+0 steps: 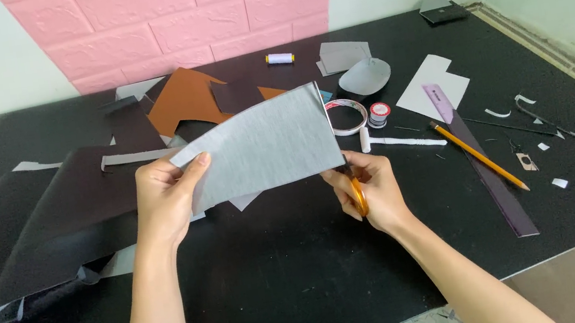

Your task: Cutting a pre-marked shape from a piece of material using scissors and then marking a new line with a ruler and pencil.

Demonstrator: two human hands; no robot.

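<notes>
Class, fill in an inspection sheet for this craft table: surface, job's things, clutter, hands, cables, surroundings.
Surface: black table, mostly covered along its left and far sides.
Job's things: grey sheet held up; orange-handled scissors at its lower right edge.
Clutter: dark sheets, brown piece, tape roll, thread spool, pencil, ruler, white scraps.
Hands: left hand pinches the sheet; right hand grips the scissors.
Cables: nothing seen.
Surroundings: pink brick panel on a pale wall.
</notes>
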